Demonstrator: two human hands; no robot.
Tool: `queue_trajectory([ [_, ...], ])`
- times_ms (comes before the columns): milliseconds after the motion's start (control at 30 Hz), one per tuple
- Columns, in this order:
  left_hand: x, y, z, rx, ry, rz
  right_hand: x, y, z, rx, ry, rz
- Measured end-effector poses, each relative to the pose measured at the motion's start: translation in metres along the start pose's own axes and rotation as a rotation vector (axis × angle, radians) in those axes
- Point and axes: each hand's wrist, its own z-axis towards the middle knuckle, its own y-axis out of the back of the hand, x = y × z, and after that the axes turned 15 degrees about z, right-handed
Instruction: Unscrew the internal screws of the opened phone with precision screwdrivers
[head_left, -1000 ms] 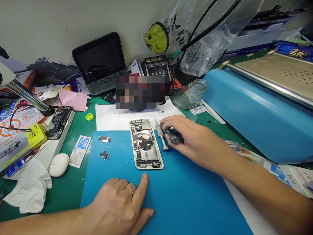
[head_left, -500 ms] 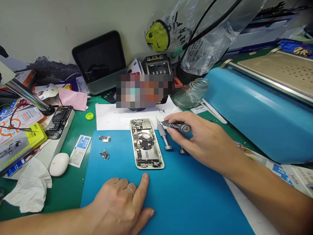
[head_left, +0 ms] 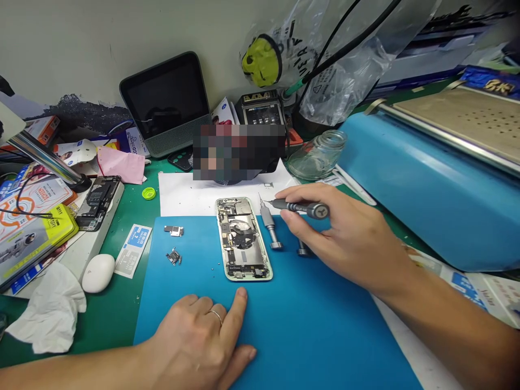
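My right hand (head_left: 345, 233) pinches a dark grey precision screwdriver (head_left: 298, 207), its tip pointing left. Just below that tip, a second grey screwdriver (head_left: 268, 219) lies on the blue mat (head_left: 309, 325). Part of a third screwdriver (head_left: 303, 249) shows beneath my right hand. An opened smartphone (head_left: 258, 246) lies to the left of the tools, its battery and circuit parts exposed. My left hand (head_left: 195, 330) rests on the mat, index finger stretched toward the phone's lower edge without holding anything. Small metal bracket pieces (head_left: 174, 231) and a little part (head_left: 174, 257) lie left of the phone.
White paper (head_left: 182, 195) extends behind the phone. A glass jar (head_left: 317, 157) and a blue machine (head_left: 414, 189) stand at the right. At the left are a white earbud case (head_left: 98, 273), a tissue (head_left: 49, 309) and boxes. A smart display (head_left: 166, 103) leans at the back.
My right hand has shifted slightly right with the screwdriver, away from the one lying on the mat. My left hand and the phone stay put.
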Motion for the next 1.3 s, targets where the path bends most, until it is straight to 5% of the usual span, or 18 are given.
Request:
queue_trajectory([
  [200,-0.0004,0.0000,-0.0003,-0.009,-0.001,-0.005,-0.0003,-0.0007,0.0006,-0.128,0.124,0.031],
  [1300,-0.0005,-0.0013,0.0007,-0.024,-0.002,0.015,0.0015,-0.0018,0.0012,-0.114,0.149,0.029],
])
